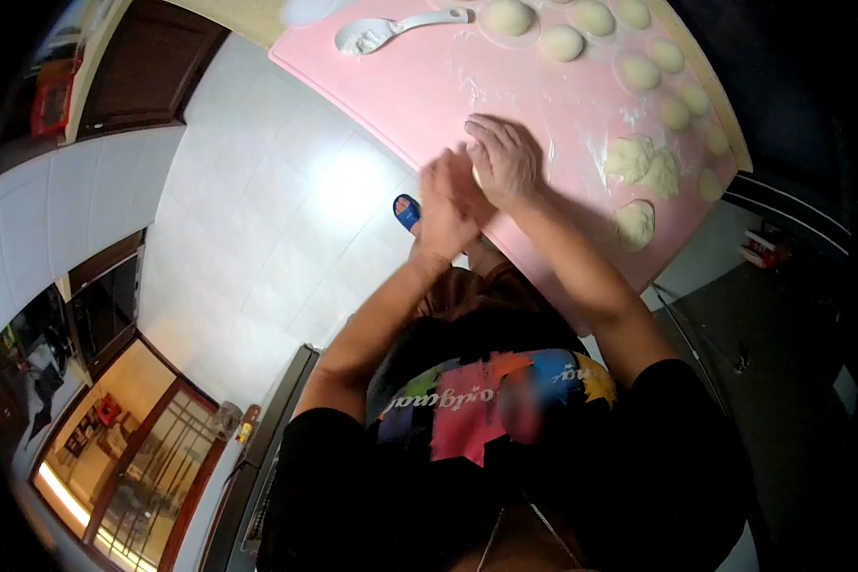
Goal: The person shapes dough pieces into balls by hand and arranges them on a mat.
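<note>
With the paired hands as the clock's centre, the left hand [448, 202] and the right hand [503, 160] meet above the near edge of a pink mat [400, 91] on the counter [248, 14]. The left hand is smeared by blur, and its fingers are hard to separate; the right fingers point toward 11 o'clock, set close together. A pale sliver shows between the hands, perhaps dough, but the palms hide nearly all of it, so I cannot tell how far either hand is closed or what it holds.

At 3 o'clock lies a lumpy, uneven piece of dough [643, 166]; a smaller flattened lump [636, 226] sits near it toward 4 o'clock. Smooth dough balls [640, 71] curve from 12 to 3 o'clock, the topmost ones cut off by the upper border. At 11 o'clock a white spoon [402, 27] rests on the mat with white powder in its bowl. Beyond it, a white object [311, 9] is cropped too far to identify.

Toward 8 o'clock, a blue slipper [406, 212] shows on the floor [257, 191], partly covered by the left hand and forearm. Deep shadow swallows most detail from 4 to 5 o'clock.
</note>
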A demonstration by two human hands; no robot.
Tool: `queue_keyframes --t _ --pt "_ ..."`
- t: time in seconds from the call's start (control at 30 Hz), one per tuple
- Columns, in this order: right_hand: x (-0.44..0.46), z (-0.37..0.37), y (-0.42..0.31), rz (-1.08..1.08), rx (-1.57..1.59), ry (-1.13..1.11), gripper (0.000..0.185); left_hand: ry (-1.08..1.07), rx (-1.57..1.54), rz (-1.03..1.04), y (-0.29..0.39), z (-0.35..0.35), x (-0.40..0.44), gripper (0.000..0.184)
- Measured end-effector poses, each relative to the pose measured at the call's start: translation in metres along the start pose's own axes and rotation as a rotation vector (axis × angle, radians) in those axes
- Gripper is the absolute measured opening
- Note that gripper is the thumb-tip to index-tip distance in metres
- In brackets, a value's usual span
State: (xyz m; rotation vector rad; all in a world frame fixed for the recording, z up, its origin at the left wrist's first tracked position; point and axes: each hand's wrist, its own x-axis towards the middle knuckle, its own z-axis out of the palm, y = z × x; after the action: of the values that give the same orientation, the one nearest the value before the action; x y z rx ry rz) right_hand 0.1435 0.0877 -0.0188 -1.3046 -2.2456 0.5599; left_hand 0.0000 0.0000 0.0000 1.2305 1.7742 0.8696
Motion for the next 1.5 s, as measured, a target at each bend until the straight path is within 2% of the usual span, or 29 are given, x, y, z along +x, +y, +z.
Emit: queue_keyframes --t 0.07,0.1,0.13,0.2,0.23,0.27,0.3,0.37,0.4,0.43,0.47,0.5,0.57,0.6,0.67,0.7,0.77,0.8,0.87,0.97,1.03,1.07,1.13,1.2,1.27,1.3,1.37,1.43,1.5 --pt "0.016 -0.008 0.008 0.211 0.244 -0.027 0.042 0.076 0.119 0.069 -0.005 -0.012 0.019 0.076" --pt "0.052 -0.003 0.037 0.288 0.332 0.079 0.044 0.157 0.181 0.139 -0.002 -0.018 0.079 0.07" --pt "0.051 0.0 0.055 0.374 0.438 0.2 0.045 0.143 0.311 0.203 0.002 -0.027 0.101 0.065" --pt "0.041 -0.039 0.078 0.51 0.363 0.183 0.043 0.11 0.429 0.245 -0.008 -0.033 0.135 0.061" --pt "0.036 -0.055 0.099 0.343 0.109 0.189 0.04 -0.058 0.497 0.132 -0.016 -0.031 0.157 0.062" --pt "0.03 -0.065 0.104 0.251 -0.17 0.064 0.035 -0.223 0.56 0.02 -0.021 -0.028 0.171 0.063" --pt "0.019 -0.074 0.1 0.158 -0.445 -0.07 0.035 -0.225 0.55 0.016 -0.02 -0.025 0.173 0.063" --pt "0.004 -0.061 0.072 0.056 -0.501 -0.218 0.049 -0.208 0.651 -0.026 -0.01 -0.022 0.179 0.072" --pt "0.019 -0.064 0.059 -0.033 -0.384 -0.341 0.058 -0.208 0.648 -0.033 -0.008 -0.022 0.177 0.072" --pt "0.032 -0.06 0.056 -0.033 -0.382 -0.352 0.058 -0.103 0.613 0.04 -0.007 -0.022 0.17 0.068" --pt "0.056 -0.05 0.063 -0.158 -0.43 -0.288 0.062 0.009 0.582 0.119 -0.005 -0.025 0.168 0.065" --pt "0.077 -0.041 0.073 -0.282 -0.473 -0.216 0.067 0.013 0.588 0.119 -0.002 -0.028 0.169 0.065" --pt "0.099 -0.042 0.105 -0.09 -0.696 -0.072 0.069 -0.052 0.577 0.061 0.001 -0.029 0.168 0.069" --pt "0.097 -0.049 0.123 0.031 -0.679 0.02 0.072 -0.054 0.577 0.065 -0.001 -0.028 0.169 0.069" --pt "0.06 -0.066 0.136 0.282 -0.708 -0.02 0.075 -0.093 0.525 -0.048 -0.006 -0.025 0.176 0.077" --pt "0.034 -0.057 0.132 0.277 -0.713 -0.015 0.075 -0.087 0.519 -0.043 -0.002 -0.027 0.179 0.077" --pt "-0.015 -0.047 0.12 0.095 -0.595 0.207 0.075 -0.137 0.539 -0.097 0.007 -0.028 0.175 0.081" --pt "-0.021 -0.049 0.099 0.088 -0.596 0.2 0.075 -0.135 0.533 -0.104 0.007 -0.028 0.174 0.081" --pt "-0.006 -0.043 0.045 -0.004 -0.541 -0.295 0.074 -0.121 0.51 -0.092 0.008 -0.028 0.173 0.082" --pt "0.072 -0.035 0.045 -0.162 -0.482 -0.289 0.071 -0.15 0.502 -0.106 0.014 -0.031 0.171 0.085" --pt "0.109 -0.049 0.066 0.038 -0.706 -0.267 0.069 -0.147 0.491 -0.087 0.009 -0.03 0.172 0.086" --pt "0.103 -0.05 0.097 0.082 -0.719 -0.114 0.067 -0.145 0.476 -0.068 0.005 -0.03 0.172 0.086" --pt "0.06 -0.072 0.123 0.123 -0.797 -0.095 0.067 -0.127 0.489 -0.083 -0.003 -0.024 0.174 0.087" --pt "0.007 -0.07 0.117 0.167 -0.748 -0.076 0.071 -0.115 0.471 -0.131 0.011 -0.028 0.174 0.085" --pt "-0.016 -0.051 0.077 0.145 -0.708 -0.262 0.075 -0.106 0.486 -0.155 0.009 -0.026 0.175 0.083" --pt "-0.014 -0.051 0.056 -0.03 -0.598 -0.261 0.079 -0.102 0.507 -0.166 0.009 -0.024 0.174 0.081" --pt "0.027 -0.035 0.031 -0.175 -0.349 -0.404 0.075 -0.093 0.503 -0.156 0.015 -0.027 0.174 0.079" --pt "0.086 -0.012 0.034 -0.37 -0.463 -0.245 0.069 -0.093 0.501 -0.151 0.015 -0.027 0.17 0.077" --pt "0.128 -0.014 0.064 -0.152 -0.644 -0.239 0.067 -0.13 0.533 -0.155 0.011 -0.029 0.172 0.077"
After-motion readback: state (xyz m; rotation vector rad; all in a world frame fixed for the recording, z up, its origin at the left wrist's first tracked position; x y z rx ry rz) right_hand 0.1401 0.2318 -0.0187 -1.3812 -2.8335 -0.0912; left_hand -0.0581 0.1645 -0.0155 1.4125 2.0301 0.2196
